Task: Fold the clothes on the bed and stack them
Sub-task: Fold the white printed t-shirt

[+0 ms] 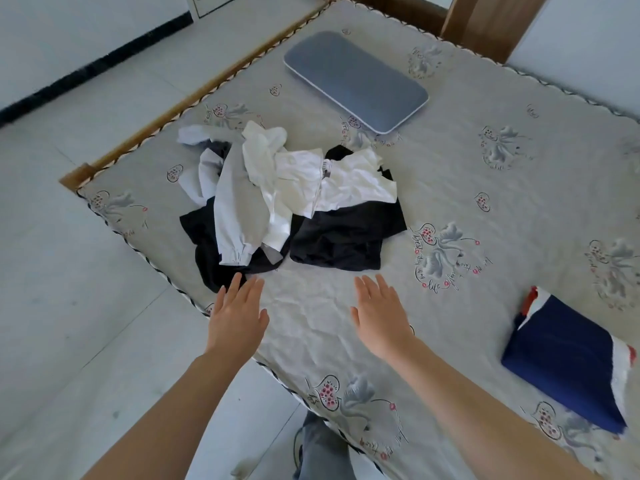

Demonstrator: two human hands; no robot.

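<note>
Reaching over the bed, left hand and right hand both flat, fingers straight and loosely together, holding nothing. Unfolded clothes pile sits just beyond the fingertips; folded navy garment lies well right, grey pillow beyond.

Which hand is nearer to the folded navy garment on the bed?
Right. The right hand hovers left of the navy garment, apart from it; the left hand is farther left.
</note>
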